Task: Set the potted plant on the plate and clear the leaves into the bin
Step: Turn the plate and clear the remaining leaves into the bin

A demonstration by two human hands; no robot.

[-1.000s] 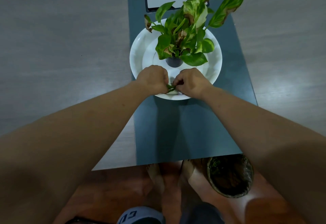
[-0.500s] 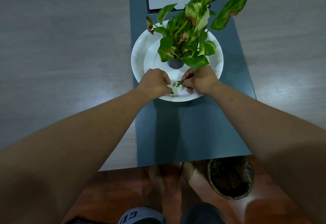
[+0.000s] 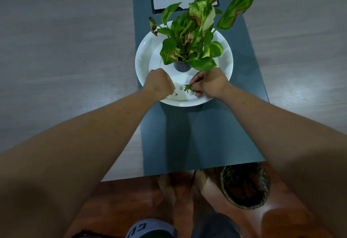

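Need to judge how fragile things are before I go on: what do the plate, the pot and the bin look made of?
Plate: glossy white, smooth with soft highlights; ceramic or melamine, can't tell which. Pot: small, dark grey, matte; likely plastic. Bin: coarse brownish woven-looking rim, perhaps wicker, with a shiny crinkled clear liner, probably a plastic bag.

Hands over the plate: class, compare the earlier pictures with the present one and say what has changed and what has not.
The two hands, pressed together at the plate's near edge a second ago, have drawn apart. The right hand now pinches the green leaf scrap in its fingers; the left hand is a closed fist to the left. The potted plant and the bin stayed put.
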